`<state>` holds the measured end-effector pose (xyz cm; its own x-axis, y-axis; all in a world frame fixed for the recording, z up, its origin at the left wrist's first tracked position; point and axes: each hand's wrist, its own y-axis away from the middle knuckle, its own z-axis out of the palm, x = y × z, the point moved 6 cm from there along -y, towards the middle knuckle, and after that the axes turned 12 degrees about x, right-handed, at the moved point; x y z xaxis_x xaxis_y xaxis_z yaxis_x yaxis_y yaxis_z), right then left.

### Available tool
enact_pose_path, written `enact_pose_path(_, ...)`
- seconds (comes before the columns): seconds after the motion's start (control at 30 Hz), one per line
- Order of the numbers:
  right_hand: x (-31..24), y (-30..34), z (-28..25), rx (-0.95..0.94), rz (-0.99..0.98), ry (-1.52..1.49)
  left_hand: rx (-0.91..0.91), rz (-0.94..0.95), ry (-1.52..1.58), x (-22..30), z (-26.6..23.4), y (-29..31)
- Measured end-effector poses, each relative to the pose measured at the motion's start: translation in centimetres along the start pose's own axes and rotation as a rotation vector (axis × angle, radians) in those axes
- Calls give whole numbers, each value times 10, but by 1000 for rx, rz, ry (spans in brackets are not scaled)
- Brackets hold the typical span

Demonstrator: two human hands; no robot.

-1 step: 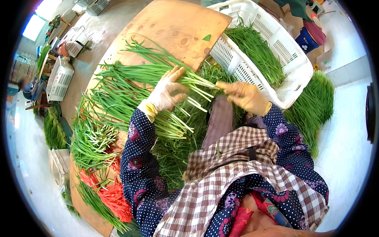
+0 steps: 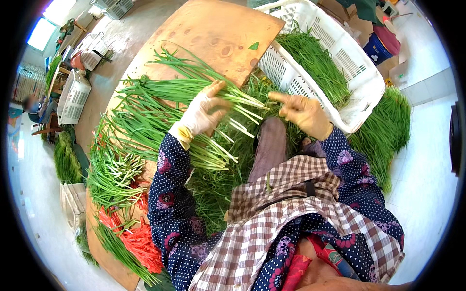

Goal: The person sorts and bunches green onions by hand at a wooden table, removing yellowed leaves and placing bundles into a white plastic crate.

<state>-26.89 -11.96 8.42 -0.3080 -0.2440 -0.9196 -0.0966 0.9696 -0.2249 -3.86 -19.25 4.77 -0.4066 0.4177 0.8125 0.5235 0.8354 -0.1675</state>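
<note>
Now, white crate (image 2: 363, 72), stalks (image 2: 315, 63) inside; left grip (image 2: 206, 111) unclear over bunch (image 2: 191, 86), right grip (image 2: 308, 116) spread.

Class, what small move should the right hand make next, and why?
Probably bring the right hand to the pale stalk ends: it looks empty and close beside them, while the left hand lies over the green stalks.

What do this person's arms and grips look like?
Navy sleeves carry white dots and pink and purple flowers. The left grip wears a whitish glove, yellow at the cuff; the right grip wears a yellowish glove.
</note>
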Motion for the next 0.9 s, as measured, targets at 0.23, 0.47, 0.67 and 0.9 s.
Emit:
enact_pose_path(0.23,34,-56,18,177,162,-26,46,238,-717,20,4,-36)
enact_pose_path(0.47,30,-78,48,108,-106,337,84,241,-520,3,7,-31)
enact_pose_path(0.67,62,-84,70,94,230,165,200,362,-471,20,-1,-22)
enact_pose_path(0.9,74,-69,70,271,347,-169,244,357,-644,11,10,-18)
